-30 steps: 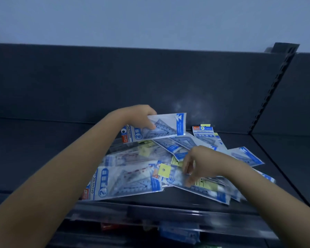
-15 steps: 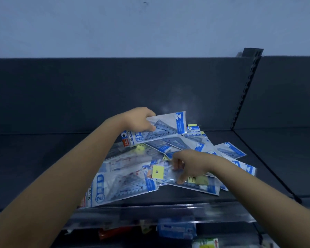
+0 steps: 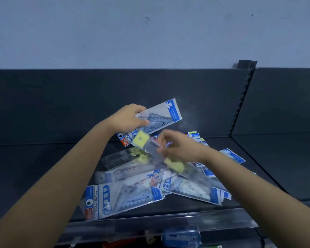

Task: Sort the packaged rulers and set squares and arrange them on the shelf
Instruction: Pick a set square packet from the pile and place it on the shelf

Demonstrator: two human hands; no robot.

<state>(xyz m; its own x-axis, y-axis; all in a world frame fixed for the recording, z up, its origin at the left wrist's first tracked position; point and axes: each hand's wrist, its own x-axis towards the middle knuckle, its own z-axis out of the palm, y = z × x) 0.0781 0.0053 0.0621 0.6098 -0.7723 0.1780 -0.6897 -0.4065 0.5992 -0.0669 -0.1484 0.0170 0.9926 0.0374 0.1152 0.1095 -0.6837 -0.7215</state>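
The left thumb (image 3: 141, 123) lies on the face of a set square pack (image 3: 159, 114) and the other fingers are curled behind it, so the left hand (image 3: 127, 119) grips this pack firmly and holds it up, above the back part of the shelf (image 3: 43, 167). A second blue pack seems to sit under it in the same grip, but I cannot tell this surely.

The right fingers (image 3: 164, 140) pinch a ruler pack (image 3: 140, 140), a clear sleeve with a yellow tag. The right hand (image 3: 179, 147) holds it in the air between the left hand and the pile (image 3: 122, 199); it touches no other pack. This pack is blurred, so what is printed on it cannot be read.

The pile lies loose on the shelf under both hands, just behind the clear rail (image 3: 168, 221). Blue set square packs and clear packs with yellow tags are mixed there and overlap each other.

I judge that the sorting step is in hand: one kind is gathered in the left hand, and the other kind is being taken out by the right. Most of the work is not yet done. The next move calls for a separate bare place on the shelf for the ruler pack, and a careful laying down, because the slippery sleeves could slide.
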